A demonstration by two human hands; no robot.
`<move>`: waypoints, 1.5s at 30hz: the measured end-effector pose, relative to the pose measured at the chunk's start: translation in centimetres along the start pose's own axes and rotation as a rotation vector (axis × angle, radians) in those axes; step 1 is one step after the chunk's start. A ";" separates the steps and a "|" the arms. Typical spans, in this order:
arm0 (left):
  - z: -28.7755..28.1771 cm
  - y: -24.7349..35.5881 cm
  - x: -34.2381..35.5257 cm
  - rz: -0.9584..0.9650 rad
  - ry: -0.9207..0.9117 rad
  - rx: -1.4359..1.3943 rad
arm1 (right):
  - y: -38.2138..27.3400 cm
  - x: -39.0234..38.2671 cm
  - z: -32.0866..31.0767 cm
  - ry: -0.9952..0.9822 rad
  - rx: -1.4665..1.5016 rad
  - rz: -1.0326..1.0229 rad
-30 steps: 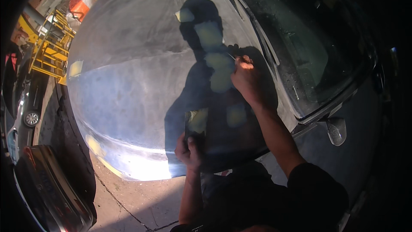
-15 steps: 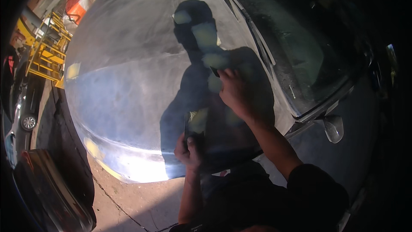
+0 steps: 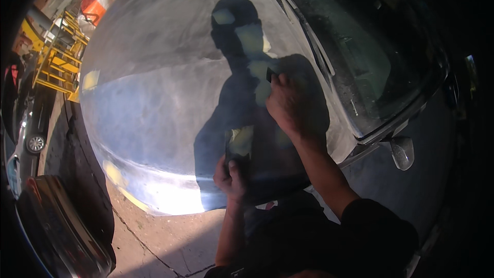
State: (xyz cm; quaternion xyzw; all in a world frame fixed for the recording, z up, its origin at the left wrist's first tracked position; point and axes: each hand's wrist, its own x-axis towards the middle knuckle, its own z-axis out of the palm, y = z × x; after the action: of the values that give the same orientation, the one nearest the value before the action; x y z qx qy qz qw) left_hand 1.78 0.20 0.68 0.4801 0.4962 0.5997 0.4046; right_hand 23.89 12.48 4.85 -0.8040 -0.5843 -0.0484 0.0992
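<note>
A car hood (image 3: 149, 108), sanded to dull grey and blue, spreads out in front of me. Pale yellow-green filler patches (image 3: 249, 38) dot its surface, several of them inside my dark shadow. My right hand (image 3: 285, 104) pinches a small dark spreader (image 3: 270, 74) beside a filler patch (image 3: 262, 91) near the windshield side; whether its edge touches the metal I cannot tell. Nearer to me, my left hand (image 3: 230, 179) grips a flat mixing board (image 3: 240, 153), thumb on top. Yellowish filler lies on the board's far part.
The windshield (image 3: 355, 56) with its wiper (image 3: 309, 36) borders the hood at right, and a side mirror (image 3: 402, 153) juts out below. At left stand a yellow metal frame (image 3: 56, 67), a parked car (image 3: 33, 128) and a dark vehicle part or body (image 3: 67, 226). Concrete ground (image 3: 149, 242) shows below the hood.
My right hand has shifted a little to the right and farther away with the spreader, off the patch it was over. My left hand holds the board much as before. The view has moved slightly.
</note>
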 end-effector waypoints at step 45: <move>3.9 1.0 0.2 -0.049 0.008 0.208 | 12.4 -3.3 -2.1 0.180 0.447 -0.211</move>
State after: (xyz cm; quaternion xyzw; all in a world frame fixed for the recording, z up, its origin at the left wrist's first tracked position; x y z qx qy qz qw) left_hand 5.53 1.06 1.91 0.5046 0.5689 0.5371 0.3650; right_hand 34.71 5.30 4.97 -0.6892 -0.6500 0.0005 0.3201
